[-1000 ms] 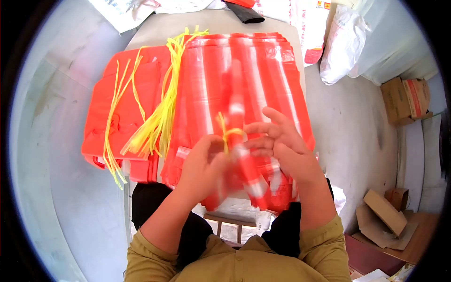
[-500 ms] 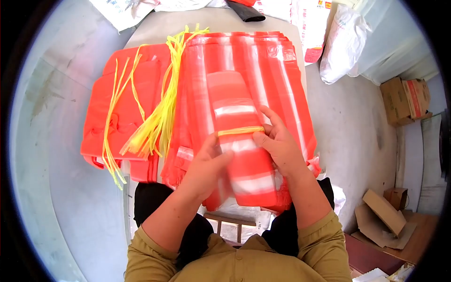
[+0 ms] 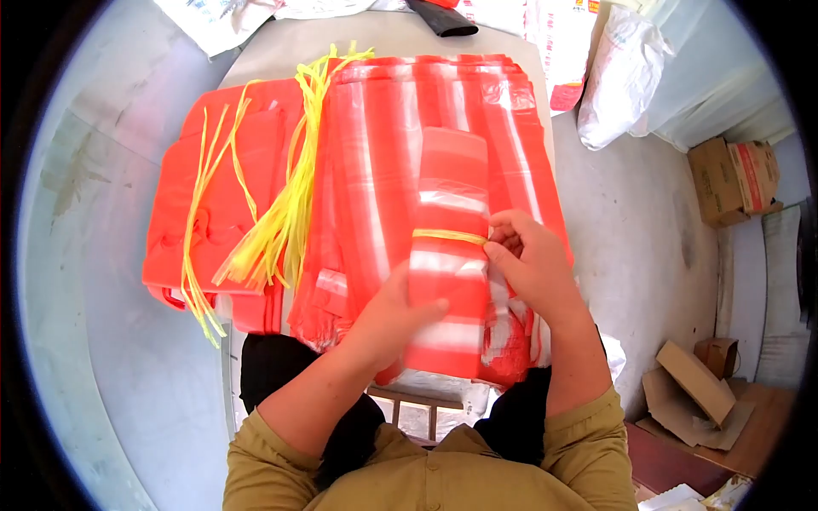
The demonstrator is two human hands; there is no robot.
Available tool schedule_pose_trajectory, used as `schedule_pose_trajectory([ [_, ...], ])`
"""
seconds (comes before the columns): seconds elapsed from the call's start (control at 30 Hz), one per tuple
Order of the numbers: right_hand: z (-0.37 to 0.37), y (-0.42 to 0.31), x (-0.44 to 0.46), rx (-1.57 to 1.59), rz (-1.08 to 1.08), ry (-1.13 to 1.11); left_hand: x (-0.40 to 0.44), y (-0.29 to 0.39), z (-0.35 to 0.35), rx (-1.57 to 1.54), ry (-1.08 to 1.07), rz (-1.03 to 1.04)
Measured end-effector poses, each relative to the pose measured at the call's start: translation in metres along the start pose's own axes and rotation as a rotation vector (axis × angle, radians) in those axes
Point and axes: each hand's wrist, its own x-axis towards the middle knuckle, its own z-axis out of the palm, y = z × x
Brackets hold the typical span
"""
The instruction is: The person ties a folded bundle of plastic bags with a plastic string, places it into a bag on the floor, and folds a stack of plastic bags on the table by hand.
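Observation:
A folded bundle of red-and-white striped plastic bags (image 3: 449,285) lies lengthwise before me, over a wide stack of the same bags (image 3: 366,162). Around its middle runs a thin yellow plastic strip (image 3: 448,235). My left hand (image 3: 388,319) grips the bundle's lower left side, thumb on top and fingers hidden beneath. At the bundle's right edge, my right hand (image 3: 535,260) is closed in a pinch on the strip where it wraps round. Whether the strip is knotted there, I cannot tell.
Left of the stack lie plain red bags (image 3: 226,153) with a bunch of loose yellow strips (image 3: 294,204) across them. White sacks (image 3: 622,77) stand beyond the table (image 3: 281,55). Cardboard boxes (image 3: 734,177) and opened cartons (image 3: 694,400) sit at the right.
The bundle has shifted right and turned from slanted to nearly straight. My right hand has moved right to its edge, and my left hand has followed to the right.

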Motion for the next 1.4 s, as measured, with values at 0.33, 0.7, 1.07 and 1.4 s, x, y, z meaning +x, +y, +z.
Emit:
schedule_pose_trajectory([
  [0.33, 0.009, -0.006, 0.003, 0.537, 0.385, -0.091, -0.005, 0.007, 0.0, -0.058, -0.009, -0.009],
  [0.7, 0.009, -0.005, 0.011, -0.412, -0.409, 0.153, -0.006, 0.002, 0.003, 0.037, -0.049, 0.017],
  [1.07, 0.048, 0.003, 0.019, -0.425, -0.558, -0.209, -0.006, -0.008, 0.007, 0.207, -0.005, 0.166],
  [1.4, 0.034, 0.009, 0.036, -0.28, -0.439, -0.301, -0.007, -0.01, 0.008, 0.102, -0.008, 0.118],
])
